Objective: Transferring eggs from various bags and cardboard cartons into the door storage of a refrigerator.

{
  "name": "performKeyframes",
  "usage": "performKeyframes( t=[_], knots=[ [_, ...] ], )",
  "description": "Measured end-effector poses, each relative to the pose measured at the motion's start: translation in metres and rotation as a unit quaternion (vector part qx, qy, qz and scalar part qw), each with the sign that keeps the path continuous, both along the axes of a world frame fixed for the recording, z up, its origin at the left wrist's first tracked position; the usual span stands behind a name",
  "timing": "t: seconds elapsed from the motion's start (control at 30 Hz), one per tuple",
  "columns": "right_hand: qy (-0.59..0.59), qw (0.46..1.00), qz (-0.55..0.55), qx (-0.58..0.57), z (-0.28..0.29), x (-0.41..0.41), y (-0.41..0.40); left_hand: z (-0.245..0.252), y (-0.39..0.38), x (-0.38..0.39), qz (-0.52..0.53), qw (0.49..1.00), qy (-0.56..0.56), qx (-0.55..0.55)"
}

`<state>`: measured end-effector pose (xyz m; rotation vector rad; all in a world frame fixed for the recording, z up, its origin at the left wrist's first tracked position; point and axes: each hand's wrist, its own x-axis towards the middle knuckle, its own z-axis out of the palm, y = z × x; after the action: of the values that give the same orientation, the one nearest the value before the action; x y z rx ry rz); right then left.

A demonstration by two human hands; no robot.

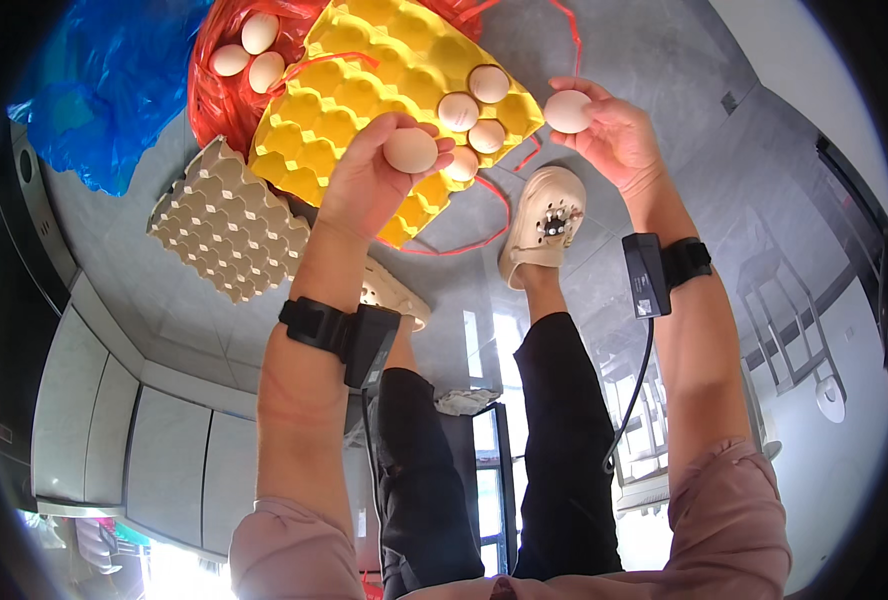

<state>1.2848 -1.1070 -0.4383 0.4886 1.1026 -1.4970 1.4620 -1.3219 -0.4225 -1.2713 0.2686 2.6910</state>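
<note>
My left hand is palm up over the yellow egg tray, with one egg lying against its fingers. Held between the fingertips of my right hand is another egg, just off the tray's right corner. Several eggs sit at that end of the tray, among them one with faint printing; the lowest egg is partly behind my left fingertips. At the upper left, three eggs, including a pale one, lie on an open red plastic bag that reaches around the tray.
A grey pulp egg tray lies on the tiled floor left of my left forearm. Farther left is a crumpled blue plastic bag. My beige clog stands near the yellow tray, beside a red plastic strip. Cabinets line the lower left.
</note>
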Motion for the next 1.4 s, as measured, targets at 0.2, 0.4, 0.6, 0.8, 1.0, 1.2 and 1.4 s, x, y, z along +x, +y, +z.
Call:
performKeyframes(
  t=[0.2,0.4,0.6,0.8,1.0,1.2,1.4],
  knots=[
    [0.261,0.9,0.298,0.182,-0.015,0.001,-0.038,-0.015,0.023,-0.03,-0.466,0.583,-0.017,-0.665],
    [0.625,0.569,0.508,0.165,-0.022,0.019,-0.064,-0.025,0.04,-0.037,-0.602,0.445,-0.014,-0.663],
    [0.695,0.486,0.513,0.136,-0.036,0.024,-0.058,-0.031,0.046,-0.027,-0.546,0.419,0.001,-0.726],
    [0.648,0.606,0.439,0.143,-0.018,0.029,-0.047,-0.03,0.037,-0.023,-0.566,0.398,0.041,-0.721],
    [0.403,0.879,0.232,0.103,0.002,0.033,-0.022,-0.035,0.037,-0.026,-0.557,0.364,0.044,-0.745],
    [0.456,0.865,0.187,0.097,0.052,0.049,-0.019,-0.036,0.026,-0.03,-0.643,0.339,0.036,-0.686],
    [0.623,0.747,0.21,0.1,0.095,0.052,-0.022,-0.011,0.009,-0.021,-0.421,0.608,0.021,-0.672]
  ],
)
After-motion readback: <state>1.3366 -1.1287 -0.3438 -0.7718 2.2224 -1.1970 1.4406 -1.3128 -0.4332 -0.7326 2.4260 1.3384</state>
